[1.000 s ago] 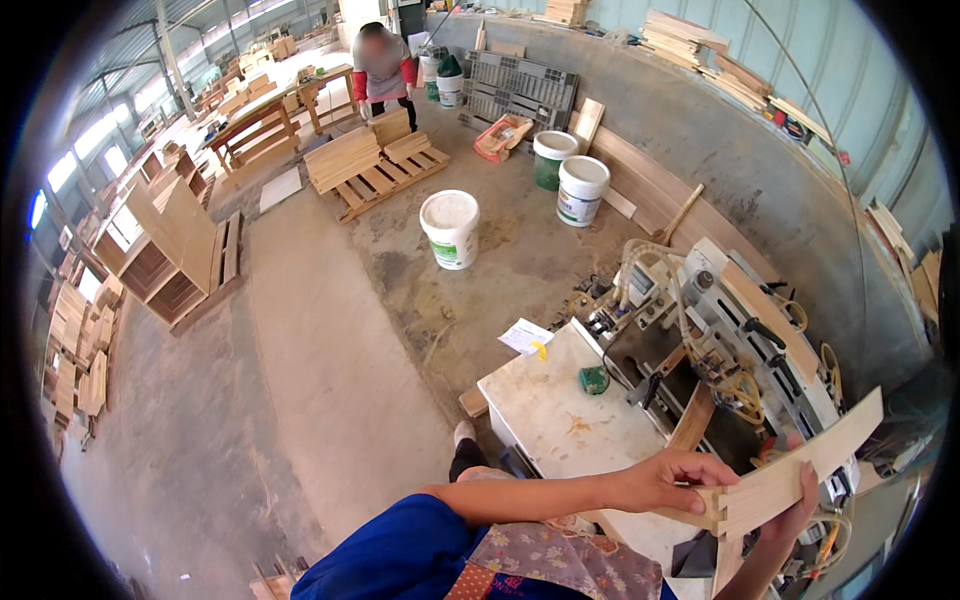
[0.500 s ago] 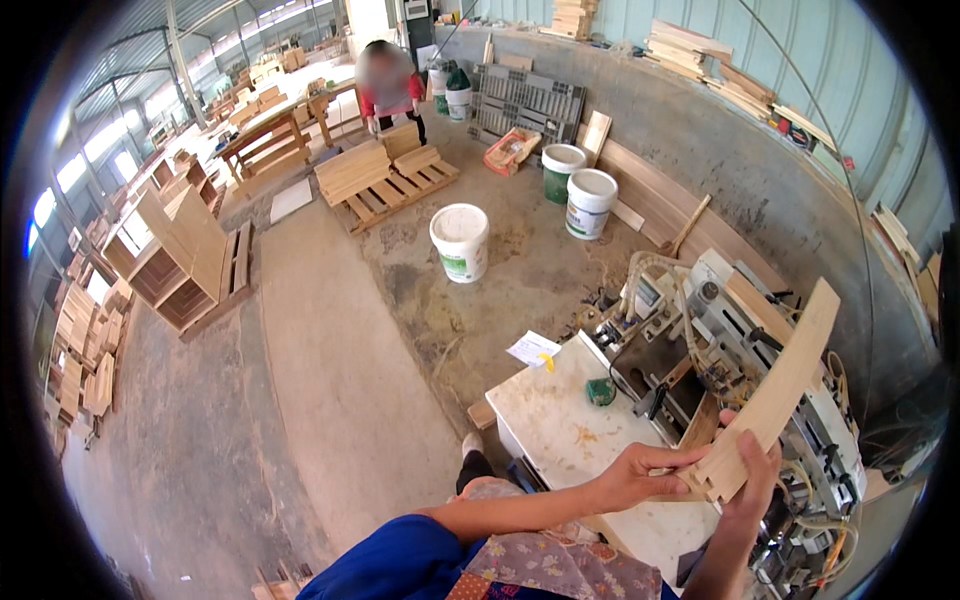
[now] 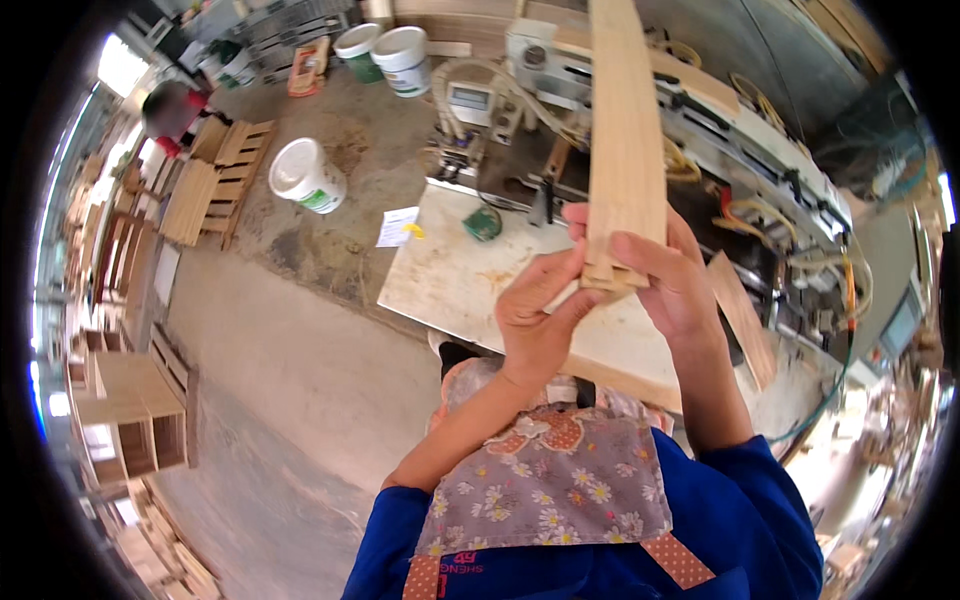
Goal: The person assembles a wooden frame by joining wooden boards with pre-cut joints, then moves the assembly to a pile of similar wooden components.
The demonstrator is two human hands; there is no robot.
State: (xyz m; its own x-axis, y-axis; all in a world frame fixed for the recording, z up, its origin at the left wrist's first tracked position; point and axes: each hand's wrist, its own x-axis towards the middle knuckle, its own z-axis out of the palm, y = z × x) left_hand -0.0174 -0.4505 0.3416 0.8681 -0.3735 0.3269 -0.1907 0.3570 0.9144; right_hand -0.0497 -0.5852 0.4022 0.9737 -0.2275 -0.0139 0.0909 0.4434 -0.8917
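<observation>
Plank: long pale wooden plank (image 3: 625, 140) held upright above the worktop (image 3: 450, 280).
Left hand (image 3: 535, 320): fingers closed on the plank's lower end.
Right hand (image 3: 665, 275): fingers wrapped round the same end.
Nearby: green tape roll (image 3: 482, 224), white bucket (image 3: 305, 177).

A pale worktable (image 3: 450, 280) carries a small green round thing (image 3: 482, 224) near its far edge, beside the woodworking machine (image 3: 640, 120).
</observation>
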